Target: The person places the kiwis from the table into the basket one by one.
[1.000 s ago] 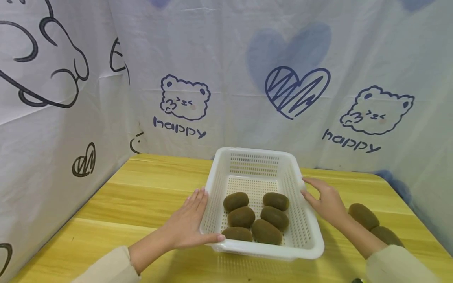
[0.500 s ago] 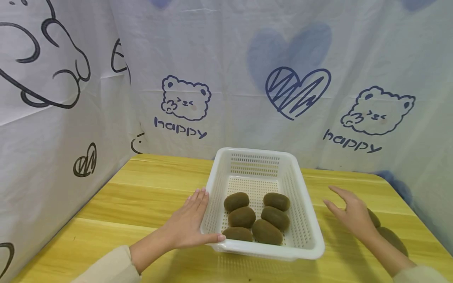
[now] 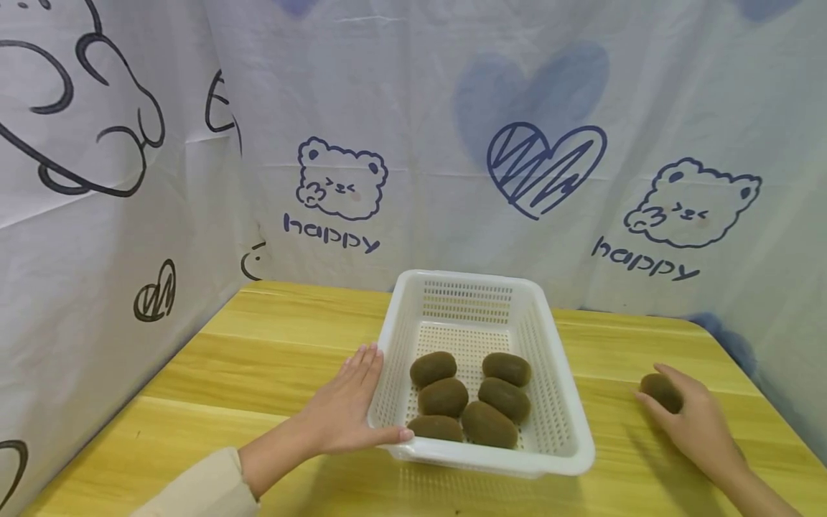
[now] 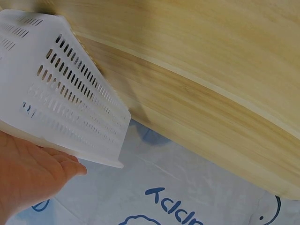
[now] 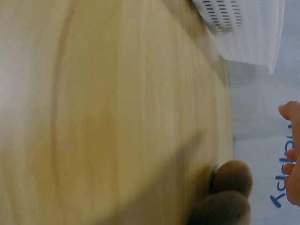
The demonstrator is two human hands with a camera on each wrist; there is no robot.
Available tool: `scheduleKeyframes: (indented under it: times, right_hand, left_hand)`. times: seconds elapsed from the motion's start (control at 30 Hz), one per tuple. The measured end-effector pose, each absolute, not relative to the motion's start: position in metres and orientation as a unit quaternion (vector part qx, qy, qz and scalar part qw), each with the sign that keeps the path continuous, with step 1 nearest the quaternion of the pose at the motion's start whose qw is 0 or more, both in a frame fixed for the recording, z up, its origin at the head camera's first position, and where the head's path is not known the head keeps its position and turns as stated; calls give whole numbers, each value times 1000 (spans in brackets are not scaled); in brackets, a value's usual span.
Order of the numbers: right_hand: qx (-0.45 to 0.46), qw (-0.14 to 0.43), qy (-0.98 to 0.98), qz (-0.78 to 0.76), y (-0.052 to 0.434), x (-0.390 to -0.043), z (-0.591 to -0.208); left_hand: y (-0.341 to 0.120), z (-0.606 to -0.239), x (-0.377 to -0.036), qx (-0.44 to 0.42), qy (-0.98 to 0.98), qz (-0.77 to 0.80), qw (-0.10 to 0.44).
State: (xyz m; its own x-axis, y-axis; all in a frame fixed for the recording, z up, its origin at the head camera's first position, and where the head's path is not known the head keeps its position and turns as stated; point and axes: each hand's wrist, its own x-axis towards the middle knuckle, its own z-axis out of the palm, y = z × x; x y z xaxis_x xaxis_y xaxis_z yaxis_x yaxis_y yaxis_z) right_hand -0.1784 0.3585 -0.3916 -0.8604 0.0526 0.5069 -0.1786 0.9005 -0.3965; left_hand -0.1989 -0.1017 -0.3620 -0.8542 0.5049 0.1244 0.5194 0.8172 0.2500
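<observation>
My left hand [image 3: 342, 409] rests against the left side of a white plastic basket [image 3: 494, 459]. Its fingers lie straight along the side, and the thumb lies over the near-left corner of the rim. Several brown kiwis [image 3: 489, 424] lie in two rows in the basket's near half. On the table to the right, my right hand [image 3: 701, 427] is at a loose kiwi [image 3: 660, 392], thumb and forefinger spread on either side of it. In the right wrist view the right hand [image 5: 294, 150] appears apart from two kiwis [image 5: 233, 177]; in the head view it covers the second.
The wooden table [image 3: 258, 359] extends on both sides of the basket. Behind it hangs a pale cloth [image 3: 439, 215] printed with bears and hearts, and another patterned cloth [image 3: 194, 215] borders the left side.
My right hand has let go of the basket's right rim and moved right and down to the loose kiwi. The left hand and the basket have stayed in place.
</observation>
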Motion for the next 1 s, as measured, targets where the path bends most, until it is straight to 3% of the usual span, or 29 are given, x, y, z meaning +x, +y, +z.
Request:
scheduleKeyframes:
  times: [0.67, 1.0]
  right_hand:
    - [-90, 216, -955, 180, 392, -157, -405]
    - [-186, 77, -961, 191, 414, -148, -411]
  left_hand:
    - [-102, -358, -196, -268, -953, -140, 21]
    - [-101, -360, -197, -271, -952, -138, 29]
